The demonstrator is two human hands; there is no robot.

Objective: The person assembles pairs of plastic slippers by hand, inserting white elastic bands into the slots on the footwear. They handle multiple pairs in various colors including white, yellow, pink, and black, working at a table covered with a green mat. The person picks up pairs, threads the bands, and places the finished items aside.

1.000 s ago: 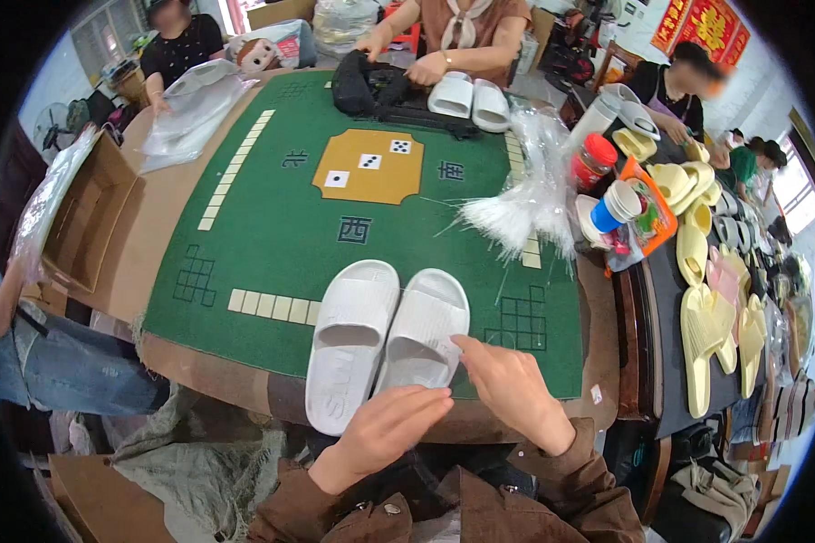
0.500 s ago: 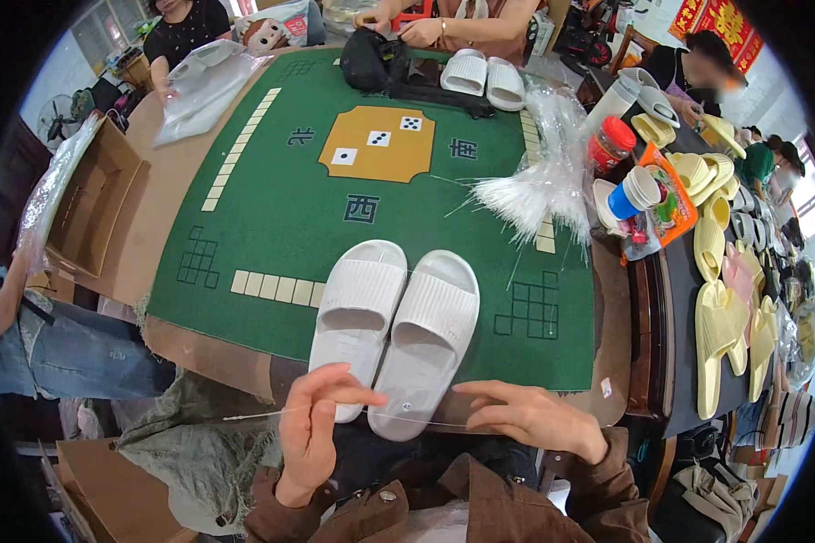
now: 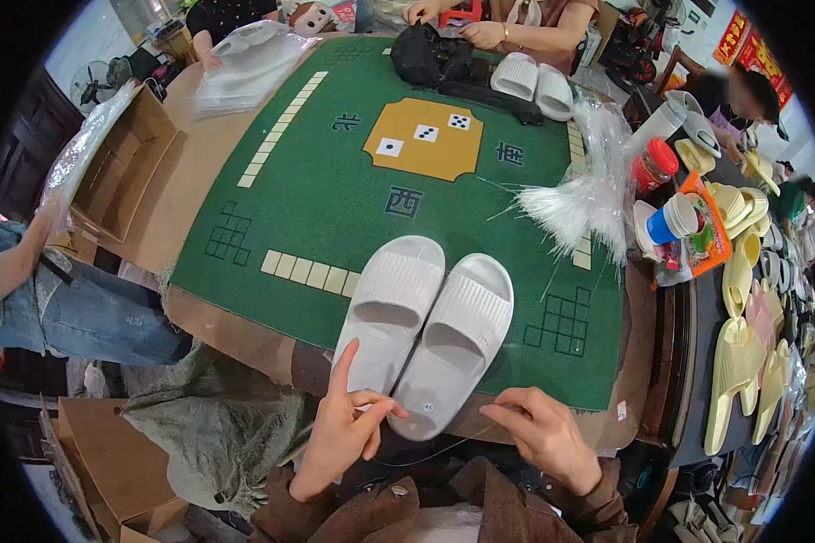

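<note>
Pinching thumb to forefinger, the right hand (image 3: 545,436) hangs just right of the nearest heel, seemingly on one end of a thin strand (image 3: 453,447) that sags toward the left hand (image 3: 342,436). So fine a strand probably calls for a fingertip hold. The left hand's forefinger points straight up, its other fingers bent and their tips near the thumb; whether they grip the strand or touch a sole, I cannot tell.

Just ahead of both hands lie the white slippers (image 3: 471,312), side by side, toes pointing away, heels at the table's near edge, which likely keeps them within easy reach. The left hand hides part of the left heel.

Ahead and right of the right hand, a bunch of white ties (image 3: 566,213) lies on a green mat (image 3: 290,217), loose ends fanned toward the hands, perhaps to be easy to pick from. Farther right stand a red jar (image 3: 654,166) and a cup (image 3: 673,220). Well ahead, another person's hands (image 3: 484,35) are at a black bag (image 3: 426,59).
</note>
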